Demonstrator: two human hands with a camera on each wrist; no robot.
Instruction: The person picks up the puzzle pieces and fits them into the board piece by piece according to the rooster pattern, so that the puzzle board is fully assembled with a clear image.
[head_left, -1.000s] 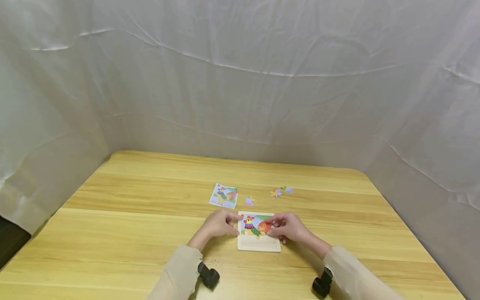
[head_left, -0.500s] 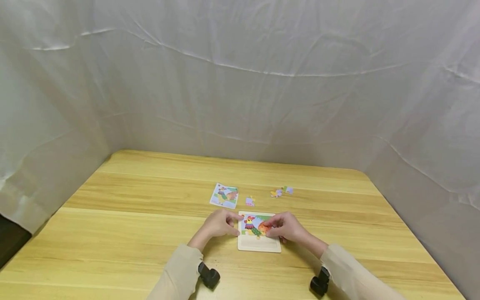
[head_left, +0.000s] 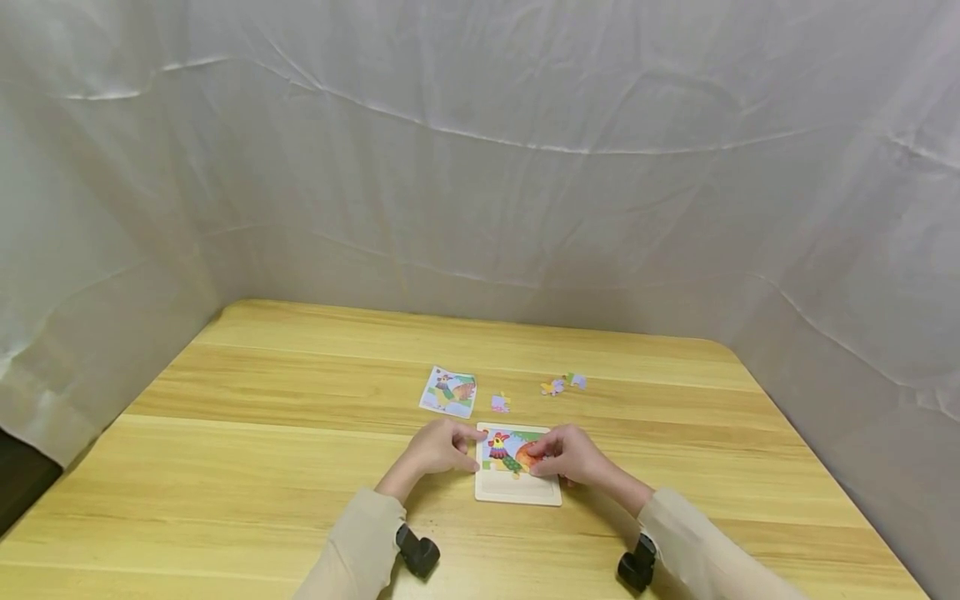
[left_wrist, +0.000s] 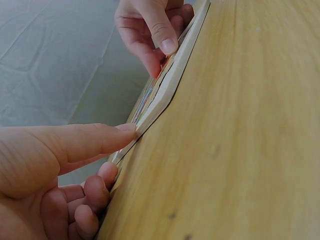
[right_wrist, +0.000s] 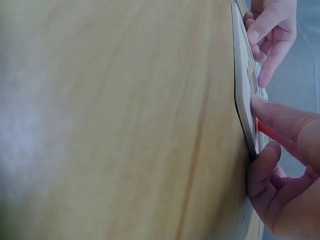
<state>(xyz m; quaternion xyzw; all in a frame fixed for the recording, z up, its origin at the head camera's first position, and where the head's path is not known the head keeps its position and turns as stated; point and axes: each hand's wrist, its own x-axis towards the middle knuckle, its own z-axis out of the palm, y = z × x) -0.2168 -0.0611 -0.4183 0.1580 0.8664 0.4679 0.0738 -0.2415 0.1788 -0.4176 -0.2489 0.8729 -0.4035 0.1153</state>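
Observation:
A pale wooden puzzle tray (head_left: 517,492) lies on the table, its upper part filled with jigsaw pieces of a rooster picture (head_left: 498,446). At its left edge my left hand (head_left: 437,447) holds the frame with thumb and index finger. The other fingers curl beside the edge in the left wrist view. My right hand (head_left: 573,456) reaches over the right side, thumb and index fingertips on an orange tail piece (head_left: 527,454). That piece is partly hidden by the fingers. Bare wood shows in the tray's lower strip.
Beyond the tray lies a picture card (head_left: 450,392) of the rooster. A loose lilac piece (head_left: 500,403) sits to its right. Farther right are more loose pieces, one yellow and lilac (head_left: 552,387), one green and lilac (head_left: 577,380). Grey cloth (head_left: 480,208) hangs behind the wooden table (head_left: 262,467).
My right hand has shifted slightly left over the orange tail area. The left hand and the tray have hardly moved.

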